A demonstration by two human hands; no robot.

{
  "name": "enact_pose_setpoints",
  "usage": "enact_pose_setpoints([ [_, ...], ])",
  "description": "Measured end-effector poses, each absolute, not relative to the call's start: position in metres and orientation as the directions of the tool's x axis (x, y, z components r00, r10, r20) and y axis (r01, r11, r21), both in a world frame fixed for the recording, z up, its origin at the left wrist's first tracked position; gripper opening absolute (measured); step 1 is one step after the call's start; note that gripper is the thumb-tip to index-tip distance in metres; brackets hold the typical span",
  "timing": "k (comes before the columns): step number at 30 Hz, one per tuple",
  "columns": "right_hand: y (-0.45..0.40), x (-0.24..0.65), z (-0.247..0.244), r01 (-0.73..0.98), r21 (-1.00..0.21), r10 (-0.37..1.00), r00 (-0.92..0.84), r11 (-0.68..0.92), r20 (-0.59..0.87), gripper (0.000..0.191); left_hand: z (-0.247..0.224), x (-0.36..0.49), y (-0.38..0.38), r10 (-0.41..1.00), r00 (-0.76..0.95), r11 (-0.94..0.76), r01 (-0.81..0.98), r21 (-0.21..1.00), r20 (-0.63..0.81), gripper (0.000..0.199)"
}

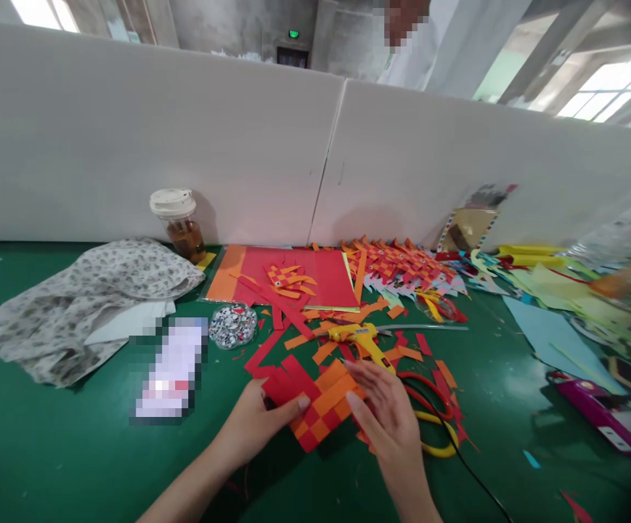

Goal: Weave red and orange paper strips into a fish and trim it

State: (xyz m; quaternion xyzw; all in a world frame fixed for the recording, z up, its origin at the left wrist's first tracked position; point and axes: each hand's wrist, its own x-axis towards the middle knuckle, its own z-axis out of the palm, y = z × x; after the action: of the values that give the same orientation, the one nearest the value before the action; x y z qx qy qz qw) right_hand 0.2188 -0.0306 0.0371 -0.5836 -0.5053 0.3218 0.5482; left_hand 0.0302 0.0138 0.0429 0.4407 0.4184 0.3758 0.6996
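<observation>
Both my hands hold a woven paper piece point(322, 407) of red and orange strips above the green table. A checkered weave shows on its lower part, with loose red strips at the upper left and orange ones at the upper right. My left hand point(258, 414) pinches the red side, thumb on top. At the orange side, my right hand point(383, 407) grips the edge between thumb and fingers. Just behind the hands lies a yellow glue gun point(361, 338). Scissors with red and yellow handles point(439, 436) lie beside my right hand, partly covered by it.
Paper scraps point(287, 327) surround the glue gun. Red and orange sheets point(326, 272) carry a finished woven fish point(287, 280); several more fish point(396, 261) lie behind. At left are a phone point(171, 370), googly eyes point(233, 325), patterned cloth point(102, 290) and a lidded cup point(178, 221). A purple tool point(592, 410) lies right.
</observation>
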Motion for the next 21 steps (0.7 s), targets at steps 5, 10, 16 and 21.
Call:
enact_pose_setpoints([
  [5, -0.026, 0.205, 0.032, 0.063, -0.997, 0.967, 0.253, -0.045, -0.028, 0.041, 0.035, 0.04, 0.006, 0.885, 0.365, 0.376, -0.196, 0.906, -0.288, 0.027],
  [10, -0.027, 0.2, 0.033, 0.077, -0.997, 0.949, 0.314, -0.032, -0.007, 0.035, 0.031, 0.046, 0.001, 0.904, 0.266, 0.396, -0.232, 0.888, -0.334, 0.025],
  [16, -0.02, 0.259, 0.034, 0.242, -0.97, 0.838, 0.53, -0.002, 0.131, 0.033, 0.04, 0.032, 0.013, 0.893, 0.082, 0.44, -0.369, 0.819, -0.443, 0.03],
  [21, -0.034, 0.329, 0.025, 0.732, -0.673, 0.888, 0.375, -0.107, 0.267, 0.027, 0.042, 0.02, 0.028, 0.863, -0.081, 0.396, -0.505, 0.767, -0.498, 0.04],
])
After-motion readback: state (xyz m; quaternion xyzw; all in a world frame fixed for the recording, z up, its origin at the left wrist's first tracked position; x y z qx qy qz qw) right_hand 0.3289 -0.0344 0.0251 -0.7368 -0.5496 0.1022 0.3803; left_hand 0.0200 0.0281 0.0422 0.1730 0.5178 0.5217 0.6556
